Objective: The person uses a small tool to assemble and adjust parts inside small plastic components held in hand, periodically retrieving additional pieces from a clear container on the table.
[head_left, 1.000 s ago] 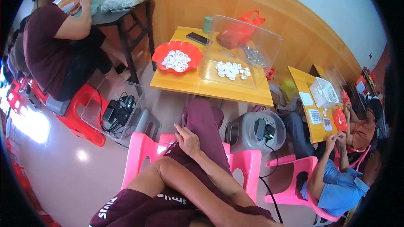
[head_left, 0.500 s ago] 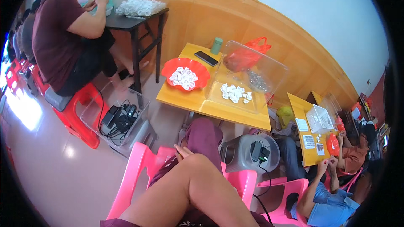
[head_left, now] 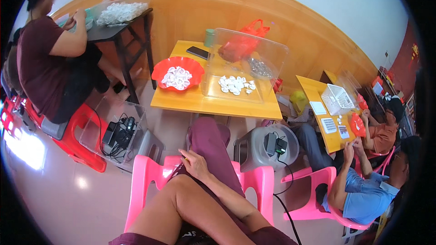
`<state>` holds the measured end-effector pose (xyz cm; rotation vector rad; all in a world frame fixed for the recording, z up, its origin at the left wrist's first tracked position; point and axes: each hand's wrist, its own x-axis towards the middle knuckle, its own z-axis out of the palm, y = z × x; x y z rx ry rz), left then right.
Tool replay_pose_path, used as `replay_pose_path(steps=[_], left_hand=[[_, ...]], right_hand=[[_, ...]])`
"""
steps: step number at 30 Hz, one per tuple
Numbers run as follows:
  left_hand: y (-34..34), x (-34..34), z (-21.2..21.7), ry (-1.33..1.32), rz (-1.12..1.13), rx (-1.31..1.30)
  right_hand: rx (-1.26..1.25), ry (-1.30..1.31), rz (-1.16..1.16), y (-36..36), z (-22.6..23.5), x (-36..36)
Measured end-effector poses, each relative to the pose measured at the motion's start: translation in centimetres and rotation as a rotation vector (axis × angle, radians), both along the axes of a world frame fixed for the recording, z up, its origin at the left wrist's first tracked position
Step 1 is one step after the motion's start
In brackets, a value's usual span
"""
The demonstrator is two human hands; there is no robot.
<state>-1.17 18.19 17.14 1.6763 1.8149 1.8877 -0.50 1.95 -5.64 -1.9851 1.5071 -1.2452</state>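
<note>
My right hand (head_left: 196, 164) lies flat on a leg in maroon cloth (head_left: 210, 145), fingers loosely spread toward the upper left. Its forearm comes in from the lower right, across my bare raised knee (head_left: 181, 202). Nothing shows clearly in the hand. My left hand is out of view. The legs rest over a pink plastic chair (head_left: 147, 177). Ahead stands a yellow table (head_left: 190, 102) with a red bowl (head_left: 160, 69) of small white parts and a clear plastic bin (head_left: 272, 54) holding more white parts.
A person in a maroon shirt (head_left: 38, 63) sits on a red stool (head_left: 79, 140) at a dark table (head_left: 120, 25) on the left. Two people sit at another yellow table (head_left: 313, 93) on the right. A clear box of cables (head_left: 97, 118) and a grey bin (head_left: 254, 147) stand on the floor.
The view has swung so the yellow table sits nearer the middle. My bare knee has risen in the foreground. My right hand stays on the maroon leg.
</note>
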Motion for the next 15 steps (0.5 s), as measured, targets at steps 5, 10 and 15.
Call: replay_pose_path(steps=[5, 10, 15], left_hand=[[-0.06, 0.0, -0.03, -0.043, -0.023, -0.011], [-0.48, 0.22, 0.02, -0.077, -0.019, -0.018], [-0.86, 0.63, -0.08, -0.122, -0.004, -0.023]], right_hand=[[0.067, 0.009, 0.027, 0.0, -0.12, 0.09], [0.033, -0.017, 0.033, -0.13, -0.62, 0.28], [0.009, 0.036, 0.022, 0.09, -0.71, 0.32]])
